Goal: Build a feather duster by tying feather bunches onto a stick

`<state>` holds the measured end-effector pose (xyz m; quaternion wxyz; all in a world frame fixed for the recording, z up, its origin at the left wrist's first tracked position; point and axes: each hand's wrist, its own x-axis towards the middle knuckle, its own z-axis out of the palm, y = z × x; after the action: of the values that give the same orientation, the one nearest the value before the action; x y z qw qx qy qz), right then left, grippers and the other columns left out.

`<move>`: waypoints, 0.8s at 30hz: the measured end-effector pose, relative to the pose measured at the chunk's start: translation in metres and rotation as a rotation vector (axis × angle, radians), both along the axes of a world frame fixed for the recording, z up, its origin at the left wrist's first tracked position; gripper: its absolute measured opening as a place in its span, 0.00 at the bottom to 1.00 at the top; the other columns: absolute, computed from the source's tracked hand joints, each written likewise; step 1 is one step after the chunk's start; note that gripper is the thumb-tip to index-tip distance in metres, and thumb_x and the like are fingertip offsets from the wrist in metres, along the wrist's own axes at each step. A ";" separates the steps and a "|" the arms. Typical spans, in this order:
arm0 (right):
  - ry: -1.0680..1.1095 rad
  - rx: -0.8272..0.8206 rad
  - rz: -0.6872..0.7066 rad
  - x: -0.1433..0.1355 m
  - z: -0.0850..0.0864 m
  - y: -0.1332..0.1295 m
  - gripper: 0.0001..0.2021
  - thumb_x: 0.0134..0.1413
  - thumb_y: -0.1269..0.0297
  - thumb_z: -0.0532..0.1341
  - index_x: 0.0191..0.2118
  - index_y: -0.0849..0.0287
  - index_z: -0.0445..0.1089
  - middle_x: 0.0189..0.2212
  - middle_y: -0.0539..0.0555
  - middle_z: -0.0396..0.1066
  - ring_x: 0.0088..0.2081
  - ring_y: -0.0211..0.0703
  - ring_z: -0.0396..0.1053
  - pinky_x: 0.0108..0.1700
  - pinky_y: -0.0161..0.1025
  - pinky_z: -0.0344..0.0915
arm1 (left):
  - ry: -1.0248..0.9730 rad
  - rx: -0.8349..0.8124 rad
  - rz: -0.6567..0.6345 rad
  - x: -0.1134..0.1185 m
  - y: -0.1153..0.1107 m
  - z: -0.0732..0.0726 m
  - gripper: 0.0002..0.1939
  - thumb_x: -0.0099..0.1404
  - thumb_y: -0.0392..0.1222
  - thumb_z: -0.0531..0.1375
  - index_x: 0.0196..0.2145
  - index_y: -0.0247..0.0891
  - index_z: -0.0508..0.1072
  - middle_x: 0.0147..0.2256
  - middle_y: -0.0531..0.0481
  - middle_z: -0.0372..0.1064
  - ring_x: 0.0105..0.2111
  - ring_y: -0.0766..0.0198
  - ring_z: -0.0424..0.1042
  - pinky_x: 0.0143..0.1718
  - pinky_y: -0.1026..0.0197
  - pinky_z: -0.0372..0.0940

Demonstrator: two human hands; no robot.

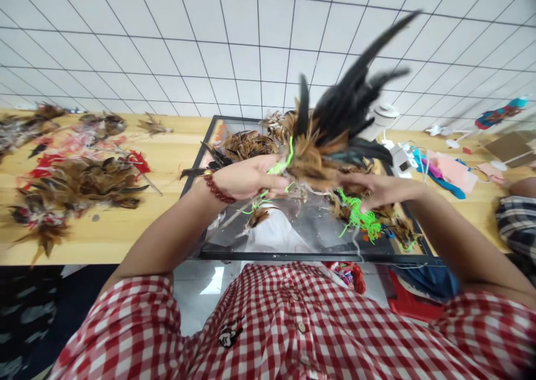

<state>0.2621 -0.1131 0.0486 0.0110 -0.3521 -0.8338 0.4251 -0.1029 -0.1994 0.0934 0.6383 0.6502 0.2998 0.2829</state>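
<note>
Feathers (312,161) sit clamped in left hand (250,178), right hand (379,190), grip unclear, beside green string (365,225).

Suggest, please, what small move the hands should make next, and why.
Perhaps the right hand should draw one strand from the tangle of green cord: that hand is right by it, though blur hides any grip. The left hand holds the feather bundle near its base, where green cord shows too.

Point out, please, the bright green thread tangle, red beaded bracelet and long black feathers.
Bright green thread tangle (365,220): head view, its middle.
Red beaded bracelet (215,191): head view, beads across wrist.
Long black feathers (344,105): head view, middle of the plume.
</note>
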 end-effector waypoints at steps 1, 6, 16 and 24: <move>0.151 -0.096 0.006 -0.022 -0.002 -0.003 0.44 0.38 0.42 0.75 0.62 0.54 0.70 0.61 0.61 0.70 0.60 0.56 0.69 0.62 0.50 0.67 | -0.110 -0.094 0.011 0.007 0.006 -0.001 0.16 0.60 0.45 0.70 0.35 0.35 0.69 0.27 0.52 0.63 0.24 0.72 0.60 0.25 0.66 0.57; 0.702 -0.595 -0.112 -0.110 -0.020 -0.018 0.29 0.46 0.50 0.75 0.52 0.55 0.72 0.37 0.51 0.76 0.36 0.38 0.73 0.45 0.40 0.73 | -0.371 -0.407 0.131 0.032 0.029 -0.015 0.17 0.53 0.34 0.75 0.29 0.32 0.68 0.25 0.53 0.62 0.22 0.75 0.59 0.21 0.70 0.53; 0.960 -0.832 -0.561 -0.115 -0.067 -0.015 0.16 0.54 0.53 0.70 0.32 0.55 0.64 0.15 0.37 0.34 0.17 0.29 0.30 0.17 0.29 0.39 | -0.584 -0.624 0.644 0.028 0.055 -0.080 0.13 0.62 0.28 0.66 0.27 0.32 0.65 0.23 0.56 0.61 0.15 0.80 0.51 0.15 0.75 0.43; 0.828 -0.730 -0.571 -0.132 -0.101 -0.038 0.20 0.49 0.46 0.70 0.30 0.55 0.64 0.14 0.37 0.38 0.16 0.29 0.33 0.18 0.30 0.38 | -0.860 -0.966 0.588 -0.001 0.063 -0.098 0.14 0.76 0.38 0.50 0.35 0.31 0.69 0.26 0.52 0.60 0.15 0.79 0.54 0.13 0.75 0.45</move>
<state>0.1297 -0.1510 -0.0523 0.3256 -0.3478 -0.4340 0.7646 -0.1036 -0.1364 -0.0049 0.8142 0.0171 0.2763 0.5103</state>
